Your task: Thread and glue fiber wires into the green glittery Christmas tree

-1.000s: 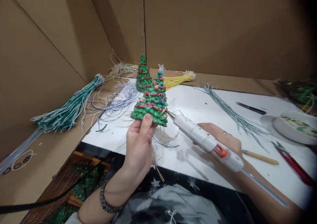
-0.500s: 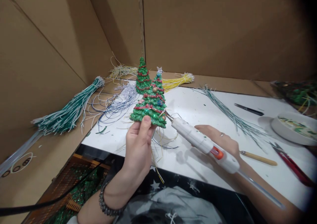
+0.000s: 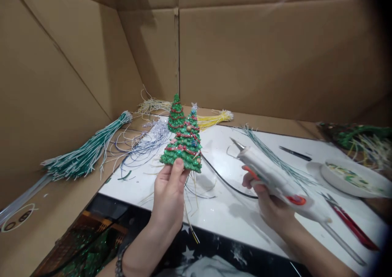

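Observation:
My left hand (image 3: 168, 191) grips the base of a small green glittery Christmas tree ornament (image 3: 183, 146) with red garlands and little baubles, holding it upright above the white table (image 3: 239, 211); thin wires hang from its underside. A second similar tree (image 3: 175, 113) stands on the table just behind it. My right hand (image 3: 266, 203) is wrapped round a white glue gun (image 3: 272, 175) with an orange trigger. Its metal nozzle points up and left, a short way right of the held tree, not touching it. A clear glue stick sticks out of the gun's back end.
Bundles of green-white wires (image 3: 85, 154), yellow wires (image 3: 214, 119), blue wires (image 3: 147, 142) and loose green wires (image 3: 275, 158) lie around. A black cable (image 3: 223, 179), a black tool (image 3: 295, 153), a white dish (image 3: 349, 177), red-handled snips (image 3: 352, 224) and cardboard walls (image 3: 269, 60) surround the table. A basket (image 3: 76, 248) sits lower left.
The glue gun's nozzle was touching the held tree's lower right edge; now it has pulled away to the right and tilted upward. The camera has tipped up. The left hand holds the tree as before.

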`<state>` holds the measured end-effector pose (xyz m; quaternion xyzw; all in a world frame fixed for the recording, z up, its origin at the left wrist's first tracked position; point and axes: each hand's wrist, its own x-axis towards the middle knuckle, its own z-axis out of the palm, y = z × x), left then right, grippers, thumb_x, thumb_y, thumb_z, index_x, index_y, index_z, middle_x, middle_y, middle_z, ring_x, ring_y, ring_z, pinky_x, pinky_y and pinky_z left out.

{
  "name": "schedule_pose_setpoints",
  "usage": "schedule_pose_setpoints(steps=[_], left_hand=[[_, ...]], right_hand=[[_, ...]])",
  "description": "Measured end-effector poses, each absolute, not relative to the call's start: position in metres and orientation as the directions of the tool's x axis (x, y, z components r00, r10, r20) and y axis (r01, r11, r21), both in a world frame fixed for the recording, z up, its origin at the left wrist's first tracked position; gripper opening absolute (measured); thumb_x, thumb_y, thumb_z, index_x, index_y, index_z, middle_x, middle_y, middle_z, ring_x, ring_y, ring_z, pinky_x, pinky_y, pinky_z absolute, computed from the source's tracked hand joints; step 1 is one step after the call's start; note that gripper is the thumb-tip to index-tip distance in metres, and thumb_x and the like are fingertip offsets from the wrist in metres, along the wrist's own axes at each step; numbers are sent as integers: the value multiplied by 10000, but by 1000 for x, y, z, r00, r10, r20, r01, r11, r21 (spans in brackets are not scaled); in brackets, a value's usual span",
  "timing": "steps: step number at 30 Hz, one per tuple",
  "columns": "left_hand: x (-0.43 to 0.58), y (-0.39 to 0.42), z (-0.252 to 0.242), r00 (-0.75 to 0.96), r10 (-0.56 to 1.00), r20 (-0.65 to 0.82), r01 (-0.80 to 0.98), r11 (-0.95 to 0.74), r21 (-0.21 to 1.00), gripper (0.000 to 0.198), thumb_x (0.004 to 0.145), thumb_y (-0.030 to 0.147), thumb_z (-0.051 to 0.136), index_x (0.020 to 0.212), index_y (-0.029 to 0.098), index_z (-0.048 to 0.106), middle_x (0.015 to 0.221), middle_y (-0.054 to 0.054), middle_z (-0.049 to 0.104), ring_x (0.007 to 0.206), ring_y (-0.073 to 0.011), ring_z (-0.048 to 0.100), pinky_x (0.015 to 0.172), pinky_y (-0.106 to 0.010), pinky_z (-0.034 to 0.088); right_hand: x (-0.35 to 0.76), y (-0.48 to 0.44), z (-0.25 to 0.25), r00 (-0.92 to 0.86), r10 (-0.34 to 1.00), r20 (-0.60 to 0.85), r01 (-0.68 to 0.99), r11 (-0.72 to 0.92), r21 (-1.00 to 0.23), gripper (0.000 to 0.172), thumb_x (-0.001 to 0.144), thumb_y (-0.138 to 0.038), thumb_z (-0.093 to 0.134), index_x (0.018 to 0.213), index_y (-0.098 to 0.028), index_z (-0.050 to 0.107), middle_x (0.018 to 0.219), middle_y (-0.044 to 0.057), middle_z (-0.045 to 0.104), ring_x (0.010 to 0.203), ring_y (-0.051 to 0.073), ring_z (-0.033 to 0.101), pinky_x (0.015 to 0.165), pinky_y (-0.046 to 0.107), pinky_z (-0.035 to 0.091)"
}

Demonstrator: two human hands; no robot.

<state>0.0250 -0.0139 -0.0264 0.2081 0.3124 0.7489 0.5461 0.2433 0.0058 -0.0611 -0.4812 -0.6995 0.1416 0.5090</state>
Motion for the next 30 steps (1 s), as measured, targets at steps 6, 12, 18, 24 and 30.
schedule_pose_setpoints(steps=[6, 12, 18, 24, 30], left_hand=[[23, -16, -28, -315, 948, -33, -709, -212, 673, 248, 728, 268, 801, 942, 162, 734, 928, -40, 761, 907, -129, 689, 879, -235, 517], [22, -15, -26, -303, 951, -66, -723, -184, 666, 250, 703, 241, 812, 927, 167, 729, 929, -35, 761, 901, -119, 689, 884, -213, 511], [22, -19, -24, -305, 950, -72, -708, -175, 684, 266, 688, 277, 819, 907, 161, 722, 933, -49, 751, 911, -165, 688, 895, -284, 520], [20, -21, -23, -301, 952, -62, -714, -181, 677, 267, 687, 293, 820, 893, 154, 722, 935, -62, 751, 917, -180, 688, 922, -318, 511], [20, -21, -22, -276, 960, -52, -725, -173, 667, 278, 716, 314, 806, 937, 162, 735, 972, -62, 755, 930, -171, 689, 901, -295, 515]], right_hand=[[240, 25, -54, 179, 908, 378, 648, 180, -740, 380, 827, -571, 558, 767, -206, 646, 674, 38, 665, 677, 242, 633, 602, 331, 450], [247, 38, -64, 100, 941, 323, 804, 114, -584, 479, 822, -643, 459, 719, -212, 641, 792, 77, 667, 826, 297, 630, 760, 400, 443], [246, 44, -64, 83, 962, 260, 829, 78, -554, 532, 820, -676, 421, 545, -229, 506, 625, 76, 608, 750, 295, 613, 693, 386, 420], [250, 30, -61, 221, 896, 385, 791, 66, -608, 514, 756, -671, 535, 959, -202, 580, 995, 118, 657, 1041, 374, 579, 935, 549, 364], [239, -16, -29, 428, 287, 857, 653, 558, -513, 534, 797, -431, 629, 1239, -207, 428, 1198, 128, 548, 1173, 331, 526, 998, 538, 336]])
